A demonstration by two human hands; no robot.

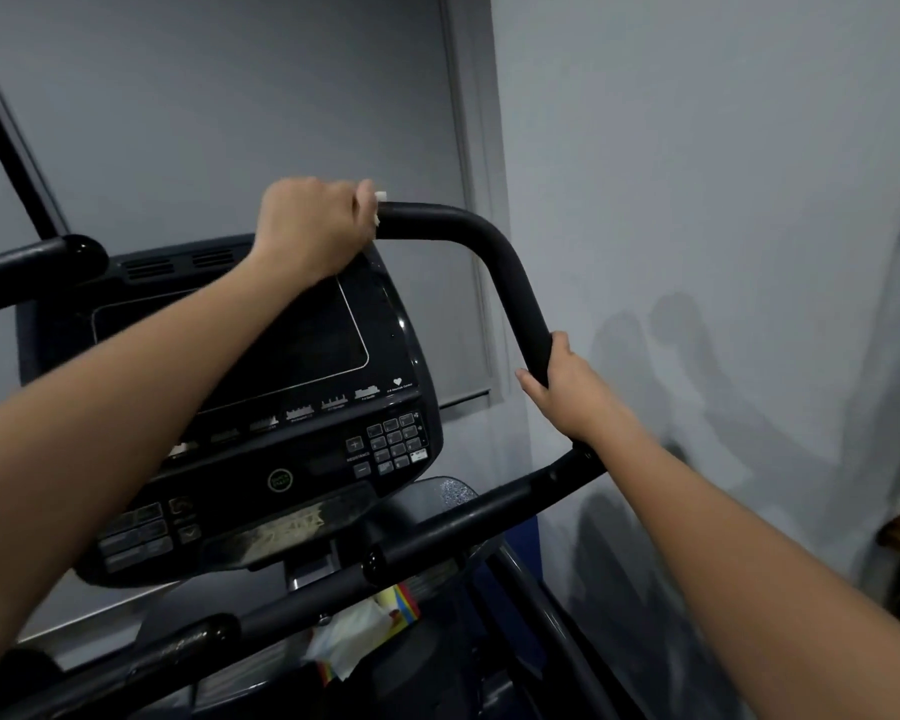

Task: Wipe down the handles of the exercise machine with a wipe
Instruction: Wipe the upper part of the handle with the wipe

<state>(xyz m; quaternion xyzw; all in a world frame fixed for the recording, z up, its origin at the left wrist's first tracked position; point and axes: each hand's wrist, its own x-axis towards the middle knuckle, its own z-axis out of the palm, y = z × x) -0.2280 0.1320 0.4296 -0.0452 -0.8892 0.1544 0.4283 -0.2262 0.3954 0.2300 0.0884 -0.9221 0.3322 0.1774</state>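
Observation:
The machine's right handle (494,252) is a black padded bar that runs level at the top, then bends down to the right. My left hand (310,228) is closed around its upper end, with a white wipe (378,206) showing only as a small edge past my fingers. Lower down, my right hand (567,389) grips the same handle below the bend. The left handle (48,259) ends in a rounded black cap at the far left, untouched.
The black console (302,407) with its dark screen and keypad stands between my arms. A lower black bar (489,511) crosses below it. A packet of tissues with a colourful wrapper (365,631) lies under the console. A grey wall (723,200) is close on the right.

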